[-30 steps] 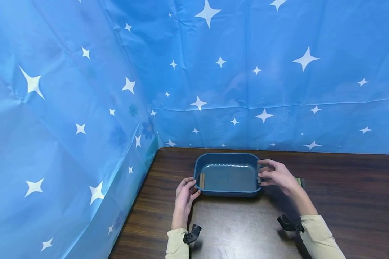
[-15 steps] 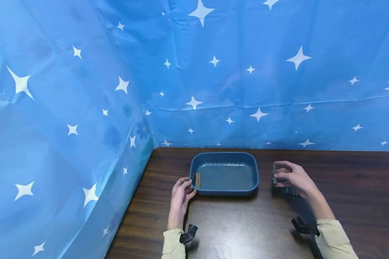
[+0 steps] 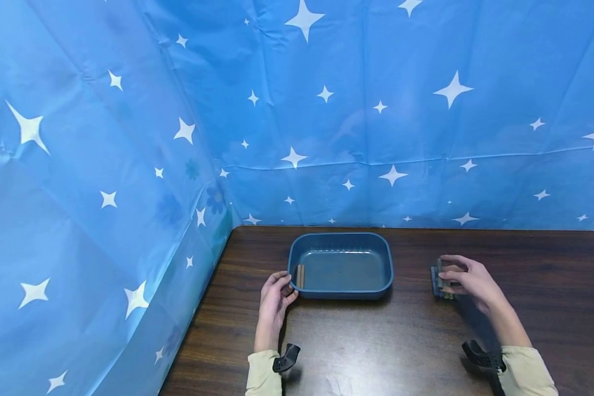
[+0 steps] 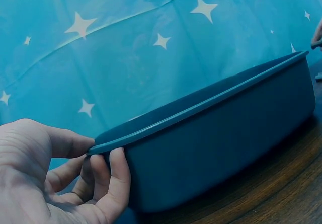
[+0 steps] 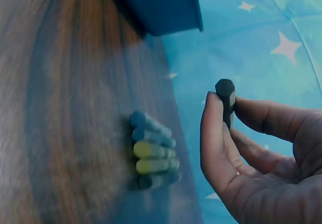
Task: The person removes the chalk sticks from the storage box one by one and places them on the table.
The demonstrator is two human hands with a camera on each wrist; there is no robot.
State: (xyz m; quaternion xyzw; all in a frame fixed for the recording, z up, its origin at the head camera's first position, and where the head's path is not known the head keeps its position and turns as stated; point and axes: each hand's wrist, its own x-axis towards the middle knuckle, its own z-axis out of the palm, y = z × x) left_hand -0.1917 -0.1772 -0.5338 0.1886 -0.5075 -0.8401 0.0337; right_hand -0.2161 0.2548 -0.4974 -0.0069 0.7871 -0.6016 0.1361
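My left hand [image 3: 273, 301] pinches the near left corner rim of a dark blue box [image 3: 346, 270], thumb on top and fingers curled beneath, as the left wrist view shows. Two brown crayons [image 3: 301, 276] lie side by side against the box's left end. To the right of the box, my right hand [image 3: 477, 285] holds a dark, six-sided crayon [image 5: 226, 100] between thumb and fingers. It is above a row of several blue, yellow and dark crayons [image 5: 155, 150] lying on the table, partly hidden by the hand in the head view.
The dark wood table [image 3: 356, 341] meets a blue star-patterned cloth [image 3: 326, 126] at its back and left sides. Black wrist mounts [image 3: 482, 355] sit on both forearms. Open tabletop separates the box from the crayon row.
My right hand has moved right from the box's right end to the crayon row, with the dark crayon in its fingers. The left hand stays at the box corner; the head view shifted slightly.
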